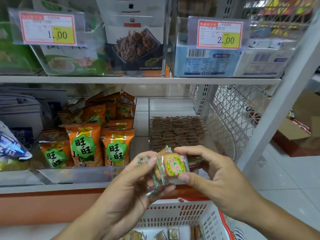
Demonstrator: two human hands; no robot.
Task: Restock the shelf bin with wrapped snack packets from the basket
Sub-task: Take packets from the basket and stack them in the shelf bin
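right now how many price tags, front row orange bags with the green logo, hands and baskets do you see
price tags: 2
front row orange bags: 3
hands: 2, left hand and right hand, both holding wrapped snack packets
basket: 1
total: 8

Both forearms are bare right down to the frame's near edge, with no sleeve or cuff in view. The left hand (131, 186) and the right hand (213, 177) wear no glove, ring, watch or band. Fingernails are short and unpainted.
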